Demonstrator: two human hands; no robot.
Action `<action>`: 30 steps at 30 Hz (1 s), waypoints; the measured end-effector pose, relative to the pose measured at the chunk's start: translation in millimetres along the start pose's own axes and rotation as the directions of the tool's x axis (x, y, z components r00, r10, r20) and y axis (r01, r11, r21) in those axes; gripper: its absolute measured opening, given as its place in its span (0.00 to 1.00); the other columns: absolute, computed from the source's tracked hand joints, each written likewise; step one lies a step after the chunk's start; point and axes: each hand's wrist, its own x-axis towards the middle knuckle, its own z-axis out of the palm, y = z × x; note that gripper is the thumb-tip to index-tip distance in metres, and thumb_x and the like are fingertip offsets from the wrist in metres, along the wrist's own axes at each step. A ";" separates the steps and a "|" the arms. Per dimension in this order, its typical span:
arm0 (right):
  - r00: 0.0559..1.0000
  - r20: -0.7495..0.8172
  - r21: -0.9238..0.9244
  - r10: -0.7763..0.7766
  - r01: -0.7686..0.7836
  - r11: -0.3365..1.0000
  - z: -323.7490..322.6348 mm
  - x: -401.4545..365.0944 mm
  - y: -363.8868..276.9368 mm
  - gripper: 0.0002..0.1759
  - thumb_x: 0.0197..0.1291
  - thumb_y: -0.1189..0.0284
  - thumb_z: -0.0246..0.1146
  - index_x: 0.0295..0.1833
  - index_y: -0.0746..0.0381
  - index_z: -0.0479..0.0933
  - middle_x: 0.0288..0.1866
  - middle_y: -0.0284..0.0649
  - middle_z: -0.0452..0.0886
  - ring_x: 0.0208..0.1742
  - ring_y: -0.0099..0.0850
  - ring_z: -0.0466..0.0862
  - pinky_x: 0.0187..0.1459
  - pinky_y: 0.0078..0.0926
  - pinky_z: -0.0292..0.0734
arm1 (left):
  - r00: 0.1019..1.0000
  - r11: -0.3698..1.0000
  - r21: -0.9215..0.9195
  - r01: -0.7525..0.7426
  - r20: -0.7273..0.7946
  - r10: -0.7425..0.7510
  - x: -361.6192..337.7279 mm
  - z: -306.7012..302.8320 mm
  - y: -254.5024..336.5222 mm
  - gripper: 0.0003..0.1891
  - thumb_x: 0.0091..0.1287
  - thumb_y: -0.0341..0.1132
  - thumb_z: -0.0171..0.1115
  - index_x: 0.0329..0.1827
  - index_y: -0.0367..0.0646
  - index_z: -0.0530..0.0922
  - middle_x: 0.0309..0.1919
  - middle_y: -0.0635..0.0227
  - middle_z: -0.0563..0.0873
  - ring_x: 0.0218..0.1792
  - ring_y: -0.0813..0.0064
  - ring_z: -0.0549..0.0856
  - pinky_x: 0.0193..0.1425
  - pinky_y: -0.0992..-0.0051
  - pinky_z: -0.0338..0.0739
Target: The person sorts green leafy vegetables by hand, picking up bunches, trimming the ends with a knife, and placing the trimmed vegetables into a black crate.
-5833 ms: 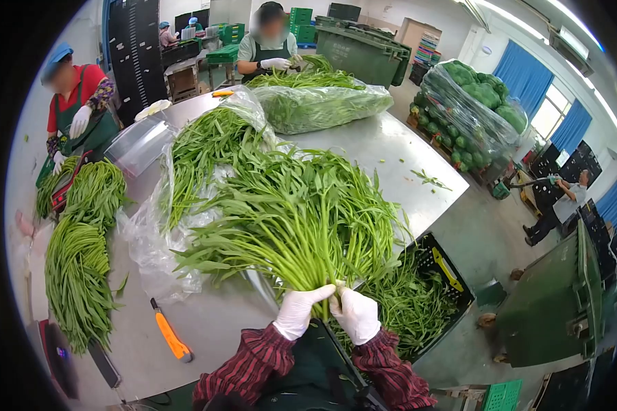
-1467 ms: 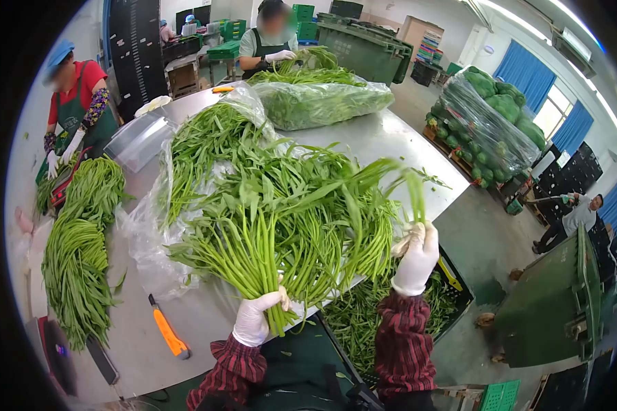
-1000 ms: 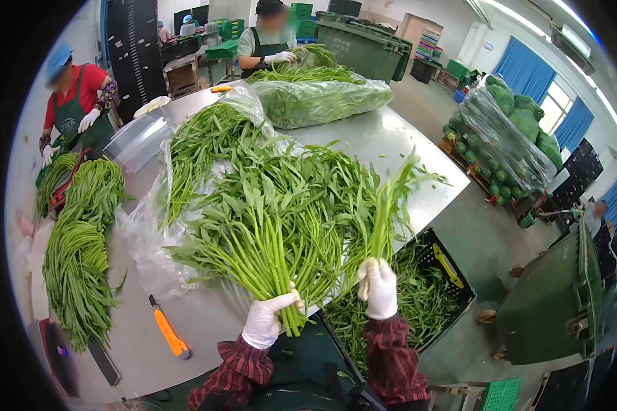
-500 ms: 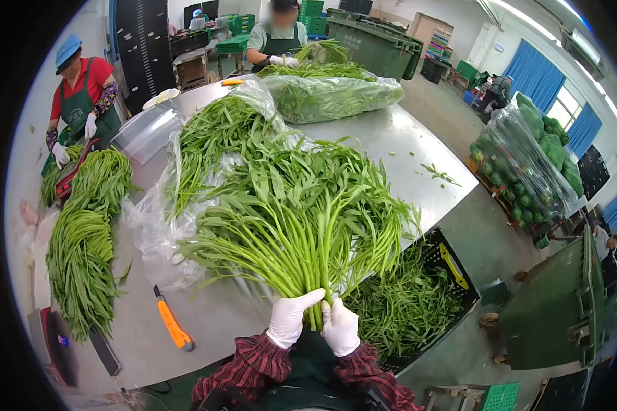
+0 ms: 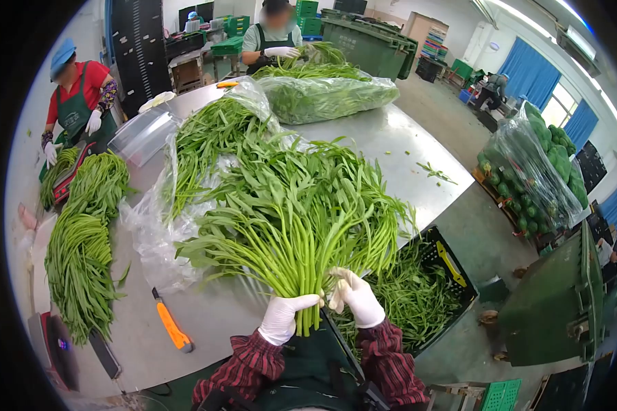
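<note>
My left hand point(image 5: 285, 318), in a white glove, is wrapped round the lower stems of a bunch of leafy greens point(image 5: 301, 264). The bunch fans out away from me over a big pile of the same greens point(image 5: 274, 171) on the metal table point(image 5: 219, 329). Just right of the stems is my right hand point(image 5: 355, 297), also gloved, its fingers bent and close together near the stem ends; whether they hold anything is too small to tell. Below and beyond it, a black crate point(image 5: 467, 293) holds loose greens.
An orange cutter point(image 5: 173, 325) lies on the table left of my hands. Stacked greens point(image 5: 82, 260) and a scale point(image 5: 51, 349) are further left. A plastic-wrapped bundle point(image 5: 329, 98) sits at the far side. Two co-workers stand at the left and far edges.
My right hand has come off the stems and moved slightly right and up, its fingers now bent. My left hand still grips the bunch, slightly further left.
</note>
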 end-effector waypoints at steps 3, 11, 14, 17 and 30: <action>0.999 -0.050 0.107 -0.007 0.013 0.994 4.2 17.6 15.1 0.21 0.64 0.59 0.57 0.44 0.70 0.72 0.20 0.34 0.74 0.18 0.21 0.73 0.22 0.17 0.68 | 0.999 0.998 0.050 -0.035 0.028 0.033 0.0 5.7 -2.3 0.15 0.56 0.20 0.57 0.48 0.36 0.75 0.37 0.65 0.83 0.36 0.73 0.82 0.41 0.75 0.77; 0.988 -0.032 0.454 0.154 -0.123 0.883 15.9 17.1 0.0 0.13 0.62 0.66 0.59 0.34 0.66 0.75 0.11 0.31 0.68 0.11 0.23 0.68 0.18 0.20 0.65 | 0.995 0.999 0.024 0.035 0.090 -0.037 1.0 -1.4 -4.7 0.18 0.55 0.20 0.58 0.50 0.36 0.74 0.37 0.65 0.83 0.36 0.72 0.82 0.42 0.74 0.77; 0.993 -0.055 0.470 0.103 -0.065 0.880 16.9 15.9 4.0 0.11 0.63 0.68 0.57 0.37 0.68 0.73 0.14 0.34 0.72 0.12 0.24 0.70 0.18 0.23 0.70 | 0.993 1.000 -0.015 0.002 0.121 0.000 0.5 4.3 -0.4 0.17 0.55 0.21 0.58 0.49 0.36 0.75 0.37 0.64 0.82 0.37 0.73 0.82 0.43 0.75 0.77; 0.977 -0.204 0.191 0.056 -0.016 0.982 23.0 8.5 1.3 0.10 0.65 0.69 0.54 0.34 0.64 0.73 0.17 0.34 0.75 0.15 0.22 0.71 0.19 0.16 0.65 | 0.993 0.999 0.017 -0.040 0.109 0.038 8.5 -6.3 -9.2 0.16 0.56 0.21 0.57 0.49 0.36 0.75 0.37 0.64 0.82 0.38 0.73 0.82 0.43 0.75 0.77; 0.889 -0.457 -0.186 0.035 -0.134 0.973 -12.2 -20.0 -14.3 0.16 0.58 0.64 0.65 0.26 0.64 0.72 0.17 0.32 0.73 0.11 0.18 0.69 0.13 0.17 0.61 | 0.990 0.974 0.195 -0.115 -0.056 0.128 3.7 -4.5 -13.9 0.15 0.53 0.18 0.61 0.45 0.35 0.78 0.37 0.65 0.84 0.37 0.74 0.84 0.43 0.75 0.79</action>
